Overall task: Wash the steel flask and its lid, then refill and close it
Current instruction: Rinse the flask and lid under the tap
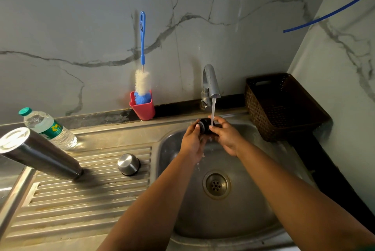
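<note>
Gripping a small black stopper lid (pixel 205 126) between curled fingers, a person's left hand (pixel 192 139) and right hand (pixel 227 137) hold it together under a running stream of water (pixel 212 111) above the far side of the sink basin (pixel 182 210). The left hand's fingers wrap the lid's ribbed end from the left; the right hand's thumb and fingers close on it from the right, where the water lands. Both bare forearms reach in from the near edge of the sink. Water falls from a steel tap (pixel 210 84) mounted at the basin's far rim, and the round drain (pixel 216 184) lies below the hands in the basin floor.

On the ribbed drainboard (pixel 81 200) to the left, the steel flask (pixel 38 153) stands upside down near the drainboard's left edge, its flat base uppermost. A steel cap (pixel 128 164) sits mouth-down on the drainboard just beside the basin's left rim, well apart from the flask. Behind the flask, at the drainboard's far left corner, stands a clear plastic water bottle (pixel 48 129) with a green cap and green label.

On the ledge along the sink's far edge, a red cup (pixel 143 108) holds a blue-handled bottle brush (pixel 142 72) that leans against the marble wall (pixel 71 27). A dark woven basket (pixel 284 106) sits at the far right corner beside the basin. A blue tube (pixel 332 12) crosses the upper right wall.
</note>
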`<state>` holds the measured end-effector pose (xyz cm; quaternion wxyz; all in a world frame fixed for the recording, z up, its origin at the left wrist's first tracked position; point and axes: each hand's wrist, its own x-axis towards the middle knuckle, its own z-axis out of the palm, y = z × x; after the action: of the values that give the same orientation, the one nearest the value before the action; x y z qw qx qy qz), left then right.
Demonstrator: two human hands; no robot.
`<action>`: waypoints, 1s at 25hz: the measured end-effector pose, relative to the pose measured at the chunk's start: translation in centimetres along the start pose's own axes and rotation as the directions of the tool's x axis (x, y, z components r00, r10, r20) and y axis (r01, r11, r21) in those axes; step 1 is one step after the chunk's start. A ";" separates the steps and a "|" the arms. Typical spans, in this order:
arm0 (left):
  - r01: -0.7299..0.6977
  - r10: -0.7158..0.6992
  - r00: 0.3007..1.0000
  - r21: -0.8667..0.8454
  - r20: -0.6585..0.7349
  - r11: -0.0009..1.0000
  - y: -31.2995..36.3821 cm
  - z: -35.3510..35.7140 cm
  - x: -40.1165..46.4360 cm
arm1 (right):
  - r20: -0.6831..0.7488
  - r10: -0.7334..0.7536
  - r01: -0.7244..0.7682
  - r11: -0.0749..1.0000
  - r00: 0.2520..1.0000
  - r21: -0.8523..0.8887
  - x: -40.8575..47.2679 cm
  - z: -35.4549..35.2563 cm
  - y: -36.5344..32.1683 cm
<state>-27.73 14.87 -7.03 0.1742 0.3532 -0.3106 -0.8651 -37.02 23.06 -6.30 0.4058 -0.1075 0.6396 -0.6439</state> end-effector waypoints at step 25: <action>-0.056 0.102 0.978 0.242 -0.182 0.969 0.1 -0.4 -0.3 | 0.054 0.190 -0.188 0.815 0.980 0.548 -0.8 0.9 -1.0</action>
<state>-27.24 14.86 -7.04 0.1947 0.4409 -0.4065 -0.7762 -36.27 22.74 -4.96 0.4803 0.0787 0.4356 -0.7572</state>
